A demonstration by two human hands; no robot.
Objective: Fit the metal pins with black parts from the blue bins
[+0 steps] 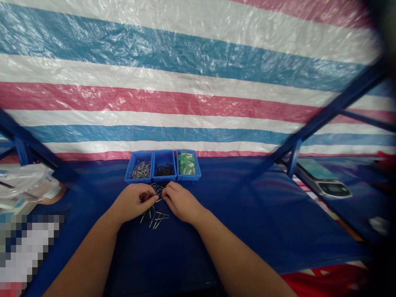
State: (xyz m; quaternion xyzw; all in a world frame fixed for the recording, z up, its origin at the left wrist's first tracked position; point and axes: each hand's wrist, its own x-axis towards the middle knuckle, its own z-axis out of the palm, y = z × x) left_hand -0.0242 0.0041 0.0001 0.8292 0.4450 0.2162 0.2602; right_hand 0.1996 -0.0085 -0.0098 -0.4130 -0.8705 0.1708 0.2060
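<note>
My left hand [135,201] is closed, thumb and fingertips pinched together around a thin silver pin-like piece, with small dark parts showing in the curl of its fingers. Close beside it on the right, my right hand [181,201] is also closed, its fingertips pinching the other end of what looks like the same piece; the exact grip is too small to make out. Under and in front of both hands lies a loose pile of slim silver pins [157,218], mixed with some dark pieces. Part of this pile is hidden by the hands.
Just beyond my hands stand three blue bins: one with silver pins [141,169], one with dark small parts [164,170], one with green-and-white packets [187,163]. A clear plastic tub [34,183] is at left, a digital scale [324,179] at right. Blue frame bars flank the blue tabletop [241,214].
</note>
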